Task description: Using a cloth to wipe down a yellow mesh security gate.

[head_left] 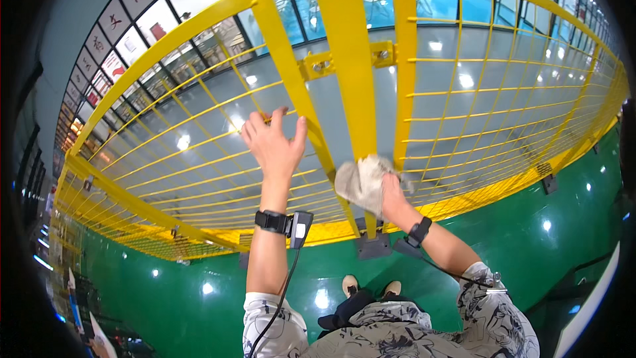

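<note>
A yellow wire-mesh fence stands in front of me, with a flat yellow post (350, 59) between two framed panels. My right hand (395, 197) is closed on a crumpled off-white cloth (363, 182), which lies against the lower part of the post. My right fingers are partly hidden by the cloth. To the left, my left hand (273, 144) is open in front of the left mesh panel (192, 116), its fingers apart and nothing in it. Whether its fingertips touch the wires I cannot tell.
Yellow brackets (318, 65) join the left panel to the post. The right mesh panel (490, 93) curves away to the right. A dark base plate (374, 246) holds the post to the green floor (199, 301). Glass-fronted rooms line the far side, beyond a grey floor.
</note>
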Tool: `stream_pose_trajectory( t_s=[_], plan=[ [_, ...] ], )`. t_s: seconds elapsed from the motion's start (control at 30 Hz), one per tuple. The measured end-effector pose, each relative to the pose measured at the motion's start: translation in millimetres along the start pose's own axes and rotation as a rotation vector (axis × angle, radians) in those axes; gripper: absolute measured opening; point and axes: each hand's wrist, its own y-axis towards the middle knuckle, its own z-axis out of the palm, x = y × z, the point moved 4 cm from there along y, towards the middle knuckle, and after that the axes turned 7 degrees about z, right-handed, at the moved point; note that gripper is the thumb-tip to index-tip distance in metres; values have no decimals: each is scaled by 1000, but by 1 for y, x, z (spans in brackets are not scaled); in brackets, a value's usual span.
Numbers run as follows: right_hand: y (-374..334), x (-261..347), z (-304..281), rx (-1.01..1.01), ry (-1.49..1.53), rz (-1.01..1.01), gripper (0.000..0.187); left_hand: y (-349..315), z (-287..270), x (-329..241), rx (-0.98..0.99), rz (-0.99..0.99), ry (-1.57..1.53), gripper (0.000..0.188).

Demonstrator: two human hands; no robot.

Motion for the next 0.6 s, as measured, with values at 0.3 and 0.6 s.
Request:
stream_pose_trajectory(
  t_s=[0.3,0.6],
  plan=[
    [34,212,62,586,-1250,51,55,-4,-5,1,-18,42,-10,38],
    [79,321,113,-568,-977,-1347,43,1,-3,-5,-94,51,-75,41]
  ],
)
